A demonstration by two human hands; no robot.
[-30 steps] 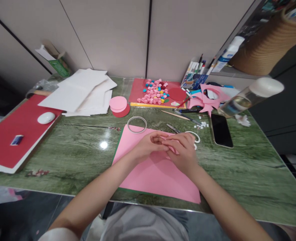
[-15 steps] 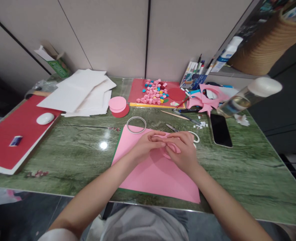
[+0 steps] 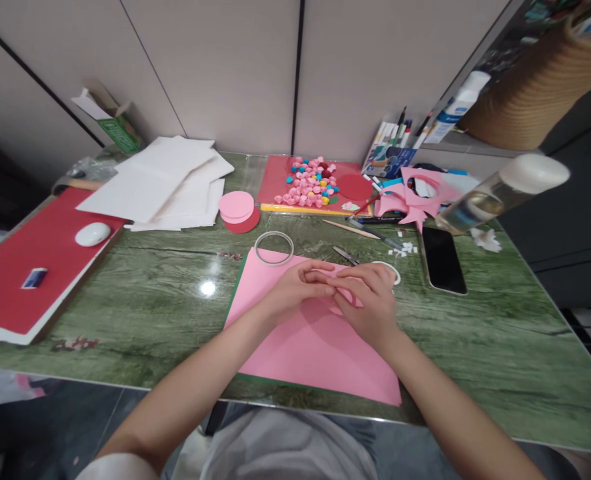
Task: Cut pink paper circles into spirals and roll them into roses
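Above a pink sheet of paper (image 3: 305, 347), my left hand (image 3: 295, 290) and my right hand (image 3: 373, 303) meet with fingertips pinched together. Between them is a curled pink paper strip (image 3: 351, 298), mostly hidden by the fingers. Scissors (image 3: 346, 255) lie just beyond my right hand, their white handles partly covered by it. A thin grey ring (image 3: 274, 262) rests over the far left edge of the pink sheet, beyond my left hand. Green paper shows under the sheet's left and near edges.
Small rolled paper flowers (image 3: 309, 183) lie on a red pack at the back. Pink and red paper circles (image 3: 236, 205) sit left of it. A phone (image 3: 443, 260), bottle (image 3: 500, 190) and pink scraps (image 3: 415, 193) are right; white sheets (image 3: 150, 187) and a mouse (image 3: 93, 234) left.
The fingers of my right hand have shifted slightly around the pink strip, which shows less now. My left hand stays nearly still. The whole view has moved a little.
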